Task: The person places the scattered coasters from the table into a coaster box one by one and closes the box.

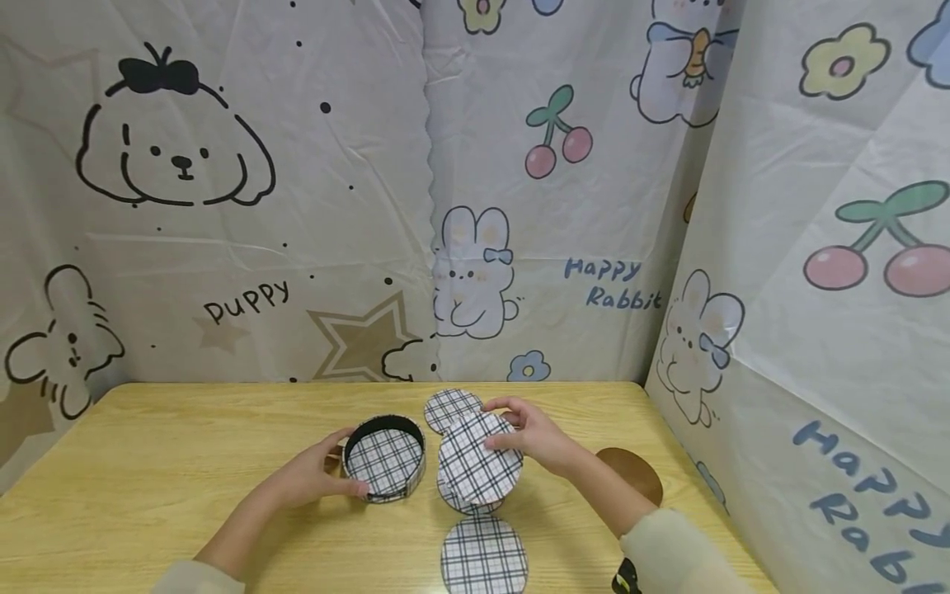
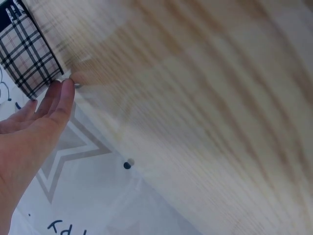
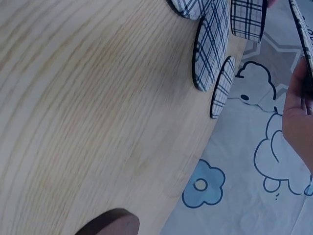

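Observation:
My left hand [image 1: 322, 474] grips a round, plaid-sided coaster holder [image 1: 420, 474] with a black inner wall, its thumb in front and fingers behind. A plaid coaster [image 1: 384, 460] lies inside. In the left wrist view, the fingertips touch the lower edge of the holder [image 2: 32, 58]. My right hand [image 1: 540, 439] pinches a round plaid coaster [image 1: 478, 458], tilted above the table just right of the holder. It partly hides another coaster [image 1: 469, 505] beneath. More plaid coasters lie on the table, one behind [image 1: 453, 404] and one in front [image 1: 484, 557].
A brown disc [image 1: 631, 472] lies on the wooden table [image 1: 148, 462], partly behind the right forearm. By the right sleeve a small black object [image 1: 626, 576] shows, its kind unclear. Printed cloth [image 1: 334, 206] hangs along the table's back and right side.

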A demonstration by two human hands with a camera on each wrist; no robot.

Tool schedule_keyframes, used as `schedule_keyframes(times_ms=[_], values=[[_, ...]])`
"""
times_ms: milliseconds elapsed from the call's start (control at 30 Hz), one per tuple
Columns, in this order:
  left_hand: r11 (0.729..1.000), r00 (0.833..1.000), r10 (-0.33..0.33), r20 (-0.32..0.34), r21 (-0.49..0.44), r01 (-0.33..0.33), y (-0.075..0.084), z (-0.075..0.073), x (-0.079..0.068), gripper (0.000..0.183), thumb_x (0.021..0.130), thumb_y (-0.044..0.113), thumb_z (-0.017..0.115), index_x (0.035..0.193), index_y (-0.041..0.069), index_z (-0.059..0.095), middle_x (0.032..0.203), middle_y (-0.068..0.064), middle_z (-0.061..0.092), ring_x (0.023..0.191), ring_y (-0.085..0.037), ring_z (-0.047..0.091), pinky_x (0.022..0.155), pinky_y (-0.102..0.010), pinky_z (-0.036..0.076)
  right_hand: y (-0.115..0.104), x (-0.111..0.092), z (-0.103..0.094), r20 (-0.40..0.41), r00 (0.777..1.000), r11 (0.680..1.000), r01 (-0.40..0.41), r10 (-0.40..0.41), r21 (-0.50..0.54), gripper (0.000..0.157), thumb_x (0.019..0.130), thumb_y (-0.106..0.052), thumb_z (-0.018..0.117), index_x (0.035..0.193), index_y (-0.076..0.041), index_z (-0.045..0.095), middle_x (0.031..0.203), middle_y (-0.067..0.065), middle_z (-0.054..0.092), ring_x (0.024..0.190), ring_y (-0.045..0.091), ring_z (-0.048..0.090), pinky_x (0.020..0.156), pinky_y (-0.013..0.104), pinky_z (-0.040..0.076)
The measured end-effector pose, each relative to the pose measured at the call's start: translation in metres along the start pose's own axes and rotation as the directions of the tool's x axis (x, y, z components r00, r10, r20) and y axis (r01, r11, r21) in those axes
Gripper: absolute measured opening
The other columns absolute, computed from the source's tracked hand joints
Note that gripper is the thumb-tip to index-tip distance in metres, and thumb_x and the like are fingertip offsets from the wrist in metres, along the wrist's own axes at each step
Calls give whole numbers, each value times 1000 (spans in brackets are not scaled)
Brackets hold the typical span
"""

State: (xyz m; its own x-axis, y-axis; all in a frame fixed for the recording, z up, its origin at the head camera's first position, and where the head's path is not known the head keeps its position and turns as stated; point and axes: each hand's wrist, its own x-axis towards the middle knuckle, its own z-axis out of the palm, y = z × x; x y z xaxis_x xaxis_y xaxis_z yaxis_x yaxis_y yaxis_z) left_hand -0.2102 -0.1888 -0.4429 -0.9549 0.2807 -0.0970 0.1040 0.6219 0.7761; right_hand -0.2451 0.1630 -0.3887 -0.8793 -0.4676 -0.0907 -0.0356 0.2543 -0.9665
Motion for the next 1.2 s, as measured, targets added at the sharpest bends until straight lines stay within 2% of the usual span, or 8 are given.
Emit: schedule_keyframes(times_ms=[333,600,800,1200], values=[[1000,1000,14,-9,5,-14,1,0,1,99,69,39,81,145,4,28,130,-23,50,119,-39,48,99,-57,39,5,15,16,-28,999,1000,16,-15,21,50,82,-9,71,126,-7,50,118,17,59,96,16,60,82,31,53],[1000,1000,19,3,-4,-19,3,-1,0,98,70,37,81,145,3,27,131,-24,50,119,-39,49,99,-55,41,5,27,28,-34,999,998,32,-30,62,51,82,-7,70,128,-4,48,115,23,60,90,14,61,79,29,53],[1000,1000,19,3,-4,-19,4,-1,-2,99,71,37,81,145,1,26,130,-25,49,118,-39,49,98,-54,41,4,36,40,-37,999,996,32,-29,89,51,82,-6,70,128,-6,48,116,22,60,87,14,62,77,30,54],[1000,1000,2,-5,-1,-2,1,1,0,97,71,37,80,145,2,27,129,-22,51,118,-37,49,99,-56,40,-1,45,56,-68,998,994,25,-18,106,49,82,-5,69,127,-6,49,113,22,63,83,14,64,79,34,54]])
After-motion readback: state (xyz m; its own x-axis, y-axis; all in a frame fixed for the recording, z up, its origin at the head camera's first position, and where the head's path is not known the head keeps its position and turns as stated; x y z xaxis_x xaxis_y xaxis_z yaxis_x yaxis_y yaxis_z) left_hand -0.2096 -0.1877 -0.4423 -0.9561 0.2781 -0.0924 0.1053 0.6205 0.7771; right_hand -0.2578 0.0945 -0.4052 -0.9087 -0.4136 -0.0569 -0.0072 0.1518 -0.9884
